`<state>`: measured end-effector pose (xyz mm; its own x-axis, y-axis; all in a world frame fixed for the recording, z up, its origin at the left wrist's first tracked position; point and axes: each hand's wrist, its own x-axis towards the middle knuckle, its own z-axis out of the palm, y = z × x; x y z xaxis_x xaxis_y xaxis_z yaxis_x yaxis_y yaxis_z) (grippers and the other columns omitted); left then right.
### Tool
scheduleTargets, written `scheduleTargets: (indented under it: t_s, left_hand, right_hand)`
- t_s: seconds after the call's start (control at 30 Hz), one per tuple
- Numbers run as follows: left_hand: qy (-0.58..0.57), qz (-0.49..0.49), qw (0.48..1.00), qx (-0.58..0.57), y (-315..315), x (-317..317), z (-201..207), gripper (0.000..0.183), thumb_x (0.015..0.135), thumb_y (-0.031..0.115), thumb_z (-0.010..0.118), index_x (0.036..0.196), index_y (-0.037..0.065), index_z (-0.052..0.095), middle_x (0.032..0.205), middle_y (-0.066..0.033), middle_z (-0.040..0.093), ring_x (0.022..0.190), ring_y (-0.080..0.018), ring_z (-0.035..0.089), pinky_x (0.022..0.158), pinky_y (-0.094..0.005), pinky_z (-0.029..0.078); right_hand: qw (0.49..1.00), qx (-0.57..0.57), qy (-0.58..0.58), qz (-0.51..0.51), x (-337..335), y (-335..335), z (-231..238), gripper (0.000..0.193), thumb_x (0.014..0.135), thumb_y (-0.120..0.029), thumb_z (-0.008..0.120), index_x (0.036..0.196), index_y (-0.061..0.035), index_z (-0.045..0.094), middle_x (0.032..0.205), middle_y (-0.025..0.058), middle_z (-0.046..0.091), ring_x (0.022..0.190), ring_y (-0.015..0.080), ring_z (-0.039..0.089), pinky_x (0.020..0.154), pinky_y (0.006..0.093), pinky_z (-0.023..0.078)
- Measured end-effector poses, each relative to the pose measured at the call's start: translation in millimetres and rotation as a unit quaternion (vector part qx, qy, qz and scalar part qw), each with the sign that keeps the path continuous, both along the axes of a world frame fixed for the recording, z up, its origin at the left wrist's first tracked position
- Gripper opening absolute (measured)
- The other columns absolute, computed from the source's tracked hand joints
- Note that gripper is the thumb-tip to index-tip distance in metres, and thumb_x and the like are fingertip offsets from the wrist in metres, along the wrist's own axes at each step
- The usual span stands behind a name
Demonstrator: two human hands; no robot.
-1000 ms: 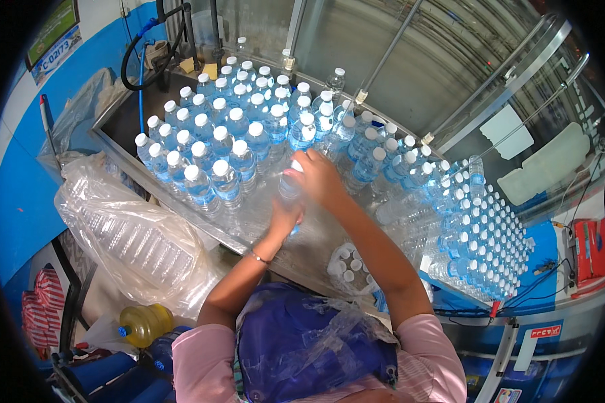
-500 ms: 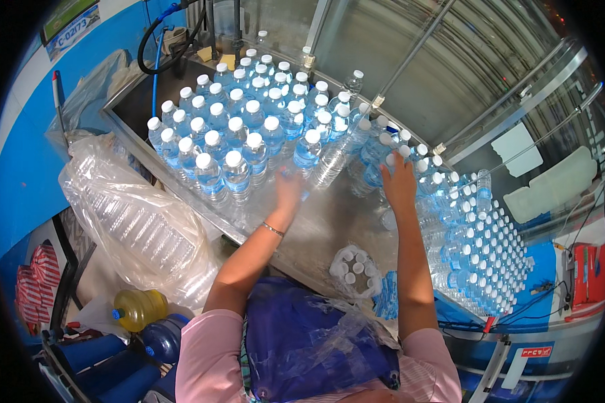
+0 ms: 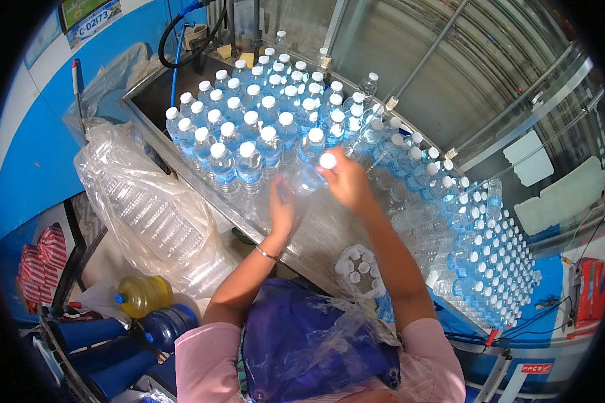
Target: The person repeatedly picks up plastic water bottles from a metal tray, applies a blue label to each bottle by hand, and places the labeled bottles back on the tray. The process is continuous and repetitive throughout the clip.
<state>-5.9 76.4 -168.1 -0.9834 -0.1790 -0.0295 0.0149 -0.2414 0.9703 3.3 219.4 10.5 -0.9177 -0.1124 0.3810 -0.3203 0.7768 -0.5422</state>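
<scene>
My right hand (image 3: 348, 180) grips a clear water bottle (image 3: 308, 180) near its white cap, the bottle tilted with its base toward my left hand. My left hand (image 3: 281, 207) is at the bottle's lower end; its fingers are blurred, so I cannot tell whether they grip it. Just beyond stands a group of upright capped bottles (image 3: 250, 166) with blue labels, on a metal worktop (image 3: 316, 235). On the right, many more capped bottles (image 3: 474, 258) are packed closely, and some nearer ones lean or lie tilted.
A plastic bag of white caps (image 3: 359, 270) sits at the worktop's near edge. To the left is a large clear bag of empty bottles (image 3: 151, 201). Yellow (image 3: 143, 296) and blue (image 3: 169, 326) jugs stand at lower left. A metal rail (image 3: 427, 57) crosses behind.
My right hand has come left from the right-hand bottles with a bottle in its grip. My left hand has shifted slightly toward me, beside that bottle's base. The view has shifted a little.
</scene>
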Motion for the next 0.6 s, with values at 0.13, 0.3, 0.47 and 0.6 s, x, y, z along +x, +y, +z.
scheduleTargets:
  t_s: [0.13,0.3,0.47,0.6]
  left_hand:
    - [-0.009,-0.030,0.999,-0.009,-2.6,5.0,-5.5,0.067,0.083,-0.018,0.043,0.143,0.011,0.033,0.129,-0.0115,0.043,0.108,-0.0196,0.055,0.084,-0.0321,0.052]
    - [-0.079,-0.046,0.980,0.175,-7.2,-4.3,21.5,0.073,0.082,-0.018,0.043,0.146,0.012,0.030,0.134,-0.0139,0.039,0.114,-0.0236,0.055,0.089,-0.0378,0.052]
    - [-0.104,-0.027,0.970,0.217,-14.3,4.0,42.3,0.069,0.085,-0.015,0.040,0.146,0.013,0.028,0.137,-0.0152,0.041,0.117,-0.0269,0.055,0.090,-0.0407,0.052]
    - [-0.140,-0.088,0.950,0.264,-10.6,34.7,58.8,0.050,0.096,0.004,0.034,0.146,0.011,0.029,0.140,-0.0165,0.046,0.114,-0.0287,0.058,0.089,-0.0411,0.053]
  right_hand:
    - [0.999,0.038,-0.006,0.017,-33.0,-36.0,-11.1,0.038,0.085,-0.023,0.070,0.113,-0.0055,0.051,0.090,0.0189,0.067,0.081,0.0394,0.066,0.067,0.0455,0.051]
    - [1.000,0.005,0.004,0.013,-56.0,-52.9,-14.1,0.048,0.085,-0.019,0.070,0.125,-0.0048,0.047,0.101,0.0228,0.064,0.086,0.0410,0.064,0.071,0.0471,0.051]
    - [0.994,-0.088,-0.017,0.061,-19.8,-27.2,-25.0,0.061,0.084,-0.012,0.071,0.138,-0.0102,0.044,0.101,0.0179,0.062,0.079,0.0306,0.063,0.069,0.0392,0.051]
    - [0.980,-0.123,-0.152,0.022,37.2,21.9,-53.0,0.058,0.083,-0.009,0.071,0.136,-0.0137,0.049,0.100,0.0110,0.060,0.080,0.0177,0.060,0.070,0.0307,0.049]
